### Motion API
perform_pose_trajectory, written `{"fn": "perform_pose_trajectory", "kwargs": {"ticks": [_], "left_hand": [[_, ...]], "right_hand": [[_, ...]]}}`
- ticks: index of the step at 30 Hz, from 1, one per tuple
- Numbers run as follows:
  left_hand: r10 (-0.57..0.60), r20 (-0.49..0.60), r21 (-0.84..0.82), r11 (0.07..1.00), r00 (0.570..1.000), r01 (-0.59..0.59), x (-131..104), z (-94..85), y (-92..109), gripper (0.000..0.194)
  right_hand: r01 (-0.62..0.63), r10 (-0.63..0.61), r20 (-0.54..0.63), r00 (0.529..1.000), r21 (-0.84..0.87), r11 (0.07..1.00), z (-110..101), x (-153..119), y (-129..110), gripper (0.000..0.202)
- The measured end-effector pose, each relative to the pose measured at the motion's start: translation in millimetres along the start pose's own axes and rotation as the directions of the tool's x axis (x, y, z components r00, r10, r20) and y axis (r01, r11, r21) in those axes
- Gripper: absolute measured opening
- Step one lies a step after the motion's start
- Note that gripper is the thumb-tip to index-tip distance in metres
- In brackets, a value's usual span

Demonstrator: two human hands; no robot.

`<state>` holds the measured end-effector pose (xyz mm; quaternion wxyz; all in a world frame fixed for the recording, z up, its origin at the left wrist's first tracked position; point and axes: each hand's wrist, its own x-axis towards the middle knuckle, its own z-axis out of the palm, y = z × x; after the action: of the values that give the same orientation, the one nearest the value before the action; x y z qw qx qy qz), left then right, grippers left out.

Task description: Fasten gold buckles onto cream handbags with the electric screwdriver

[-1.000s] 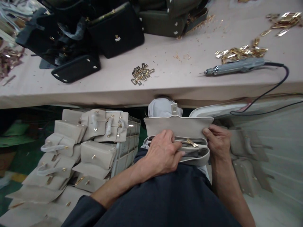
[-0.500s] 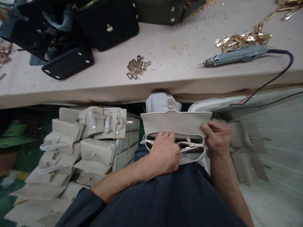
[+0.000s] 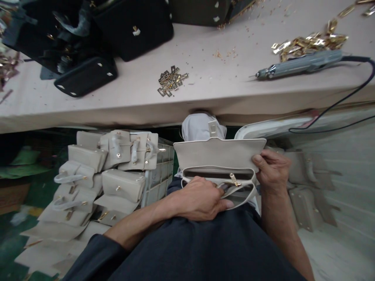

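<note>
A light beige handbag (image 3: 218, 154) lies on my lap with its flap raised and its mouth open. My left hand (image 3: 202, 198) is at the near left of the opening, its fingers curled over the bag's edge and partly inside, the thumb along the near rim. A gold zipper pull (image 3: 234, 179) shows on the inner pocket, right of that hand. My right hand (image 3: 272, 168) pinches the right edge of the flap between thumb and fingers. A metal clasp plate (image 3: 213, 128) sits on the tab at the flap's top.
Beige bags (image 3: 123, 185) are piled at the left beside a crate (image 3: 159, 168). On the table (image 3: 205, 86) are black bags (image 3: 134, 29), small metal frames (image 3: 172, 80), gold parts (image 3: 310, 41) and a corded electric screwdriver (image 3: 301, 66). More bags (image 3: 304, 203) lie at the right.
My left hand has drawn back toward my body from inside the bag, and its thumb now shows on the near rim. My right hand still grips the flap.
</note>
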<state>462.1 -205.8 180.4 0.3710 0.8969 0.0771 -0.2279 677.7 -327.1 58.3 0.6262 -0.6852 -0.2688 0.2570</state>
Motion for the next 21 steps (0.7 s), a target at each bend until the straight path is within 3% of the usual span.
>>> {"fn": "perform_pose_trajectory", "kwargs": {"ticks": [4, 10, 17, 19, 21], "left_hand": [[0.046, 0.011, -0.062, 0.997, 0.999, -0.046, -2, 2.1, -2, 0.058], [0.012, 0.001, -0.079, 0.997, 1.000, -0.012, -1, 3.8, -1, 0.062], [-0.169, -0.187, -0.012, 0.985, 0.968, 0.170, 5, 9.5, 0, 0.063], [-0.129, -0.226, -0.046, 0.991, 0.965, 0.122, 5, 12.0, -3, 0.055], [-0.049, -0.341, -0.156, 0.988, 0.939, -0.005, 4, 14.6, -9, 0.041]], "right_hand": [[0.026, -0.026, 0.017, 1.000, -0.042, 0.999, 1, 1, -12, 0.036], [0.040, -0.039, 0.014, 0.999, -0.043, 0.998, 1, 2, -14, 0.038], [0.006, -0.006, 0.018, 1.000, -0.021, 1.000, 3, 6, -11, 0.030], [0.010, -0.010, 0.008, 1.000, -0.032, 0.999, 3, 8, -10, 0.030], [-0.004, 0.003, -0.015, 1.000, -0.039, 0.999, 3, 9, -6, 0.031]]}}
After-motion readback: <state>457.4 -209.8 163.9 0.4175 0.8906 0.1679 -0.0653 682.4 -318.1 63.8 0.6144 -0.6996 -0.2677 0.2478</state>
